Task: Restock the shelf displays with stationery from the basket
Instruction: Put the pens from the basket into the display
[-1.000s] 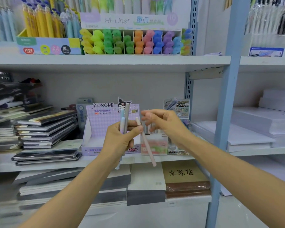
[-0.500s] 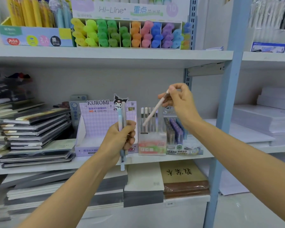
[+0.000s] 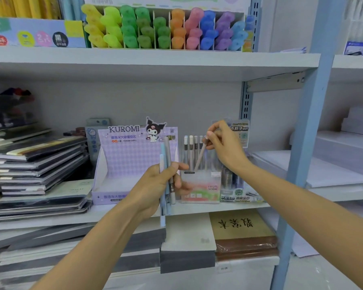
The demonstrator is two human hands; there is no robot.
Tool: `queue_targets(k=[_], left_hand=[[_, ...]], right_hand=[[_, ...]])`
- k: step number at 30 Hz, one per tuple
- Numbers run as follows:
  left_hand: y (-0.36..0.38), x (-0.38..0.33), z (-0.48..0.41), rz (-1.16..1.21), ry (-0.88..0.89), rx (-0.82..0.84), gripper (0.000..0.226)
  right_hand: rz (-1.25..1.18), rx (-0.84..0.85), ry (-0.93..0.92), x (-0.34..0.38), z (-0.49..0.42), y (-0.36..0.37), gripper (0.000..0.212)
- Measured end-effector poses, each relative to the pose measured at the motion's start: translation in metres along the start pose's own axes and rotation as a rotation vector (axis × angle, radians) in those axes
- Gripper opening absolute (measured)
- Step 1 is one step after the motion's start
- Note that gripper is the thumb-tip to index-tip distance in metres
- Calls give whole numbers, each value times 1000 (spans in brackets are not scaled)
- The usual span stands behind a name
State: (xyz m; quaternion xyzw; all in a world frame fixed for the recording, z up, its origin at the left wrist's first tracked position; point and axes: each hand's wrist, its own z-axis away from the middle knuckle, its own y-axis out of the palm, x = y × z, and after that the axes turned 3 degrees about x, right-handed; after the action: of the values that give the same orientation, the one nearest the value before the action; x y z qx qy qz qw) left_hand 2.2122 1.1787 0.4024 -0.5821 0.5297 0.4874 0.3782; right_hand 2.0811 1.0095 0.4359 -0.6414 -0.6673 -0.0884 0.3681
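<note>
— Judging by the hands, how far along is the restock?

— Midway, I'd say; the right hand (image 3: 222, 143) is pinched shut on the top of a beige pen (image 3: 200, 156), which slants down with its lower end inside the clear pen holder (image 3: 200, 185) on the middle shelf (image 3: 228, 206); it reads as being set in, not yet let go.

— And the other hand?

— The left hand (image 3: 155, 185) is curled closed around a small bunch of pens (image 3: 166, 164), pale blue and grey, held upright in front of the purple display box (image 3: 122, 164); those look like what is left to place; the basket itself is not in view, so I cannot tell what remains in it.

— Is the holder full?

— No; a few white-capped pens (image 3: 190, 147) stand at its back, with room in front.

— Any writing?

— "KUROMI" across the top of the purple box, beside a cartoon figure, with Chinese text and what looks like a product code under it; "FRUIT SODA" on the holder's pink and green front; the refill box (image 3: 237, 195) to the right shows "0.5" and "2B" amid Chinese characters; a brown book (image 3: 239, 225) below carries brush characters; the highlighter display (image 3: 166, 28) above has its header cut off.
</note>
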Motion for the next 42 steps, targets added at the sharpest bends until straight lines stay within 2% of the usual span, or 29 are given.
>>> queue_targets(k=[8, 13, 17, 19, 21, 23, 25, 26, 28, 31, 33, 35, 39, 42], left_hand=[[-10, 12, -6, 7, -76, -5, 25], [-7, 15, -7, 56, -122, -43, 13], [-7, 14, -3, 43, -68, -55, 24], [-7, 12, 0, 29, -49, -47, 26], [-6, 10, 3, 10, -36, -35, 27], [-1, 9, 5, -12, -28, -15, 28], [5, 7, 8, -51, -15, 25, 31], [8, 7, 10, -88, -5, 44, 33], [12, 5, 14, -166, -17, 58, 36], [10, 1, 18, -163, -93, -8, 41], [4, -1, 21, -81, -113, -74, 38], [-2, -4, 24, 27, -84, -146, 32], [-2, -9, 28, 60, 22, -335, 21], [5, -13, 32, 78, 94, -400, 15]], right_hand=[[164, 126, -20, 4, -10, 0, 7], [546, 38, -125, 5, -12, 8, 14], [628, 111, -41, 6, -11, 6, 21], [559, 88, -44, 12, -7, 3, 26], [337, 73, -41, 23, 1, -2, 30], [-27, 198, 9, 36, 11, -7, 31], [-259, 376, 58, 47, 20, -10, 26], [-301, 430, 59, 50, 23, -11, 22], [-348, 434, 57, 53, 26, -14, 14], [-440, 302, 86, 53, 29, -23, 11], [-508, 192, 100, 50, 31, -33, 8], [-545, 158, 123, 47, 35, -43, 6], [-490, 324, 211, 44, 53, -49, 8], [-442, 507, 226, 46, 66, -45, 11]])
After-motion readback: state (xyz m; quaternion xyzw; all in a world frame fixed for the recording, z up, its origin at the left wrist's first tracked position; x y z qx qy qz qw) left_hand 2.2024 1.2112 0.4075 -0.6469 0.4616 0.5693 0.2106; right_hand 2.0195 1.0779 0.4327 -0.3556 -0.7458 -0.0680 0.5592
